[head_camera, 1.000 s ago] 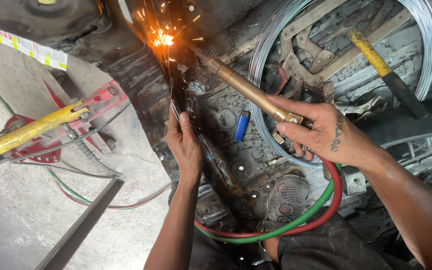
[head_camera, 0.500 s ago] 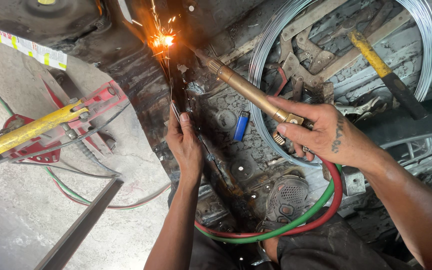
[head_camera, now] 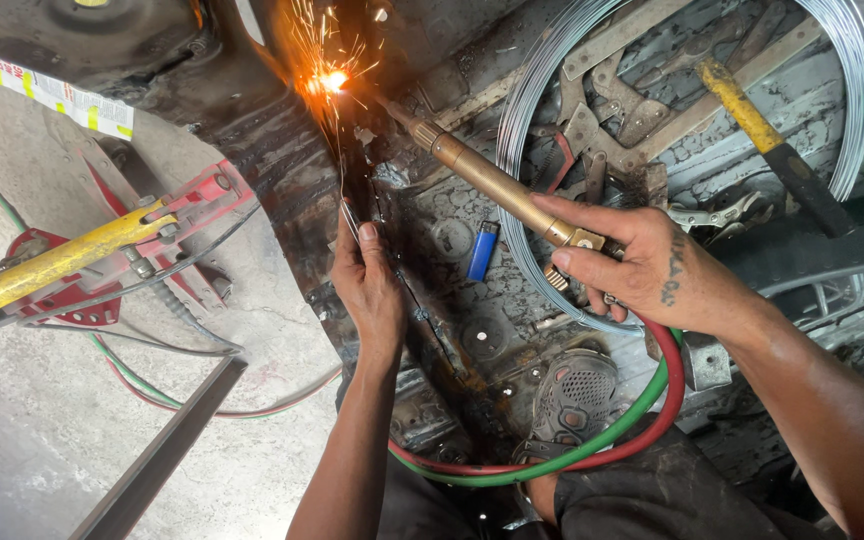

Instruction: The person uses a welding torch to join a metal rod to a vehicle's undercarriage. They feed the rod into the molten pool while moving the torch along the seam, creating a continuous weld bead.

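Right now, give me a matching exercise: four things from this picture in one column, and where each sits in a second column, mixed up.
Things:
1. torch
2. lighter
3. hammer
4. jack

Places:
A. on the concrete, far left
B. in the right hand
C. upper right, inside the wire coil
D. on the dark metal between the two hands

Pairs: 1-B, 2-D, 3-C, 4-A
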